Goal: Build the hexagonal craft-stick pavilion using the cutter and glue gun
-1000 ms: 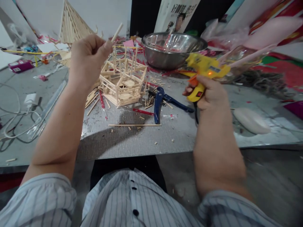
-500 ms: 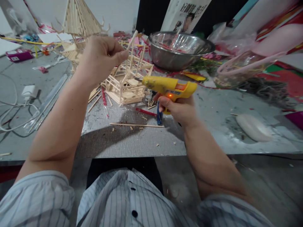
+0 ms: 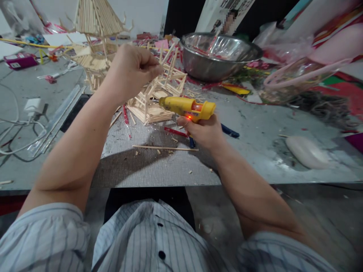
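Observation:
My left hand (image 3: 132,71) is raised above the table, fingers pinched on a short wooden stick (image 3: 168,55) that points up and to the right. My right hand (image 3: 204,131) grips a yellow glue gun (image 3: 185,107) with its orange light lit, its nozzle pointing left at the small wooden stick frame (image 3: 154,96) standing on the grey table (image 3: 176,166). The stick is held just above and left of the gun's nozzle, over the frame.
A taller stick-built pavilion (image 3: 95,34) stands at the back left. A steel bowl (image 3: 218,56) sits behind the frame. Blue-handled cutters (image 3: 227,131), a long loose stick (image 3: 164,148), red offcuts, a white charger with cables (image 3: 32,107) and a pale oval object (image 3: 306,152) lie about.
My right hand has swung the glue gun left from beside the bowl to the frame. My left hand has lowered the stick toward the frame.

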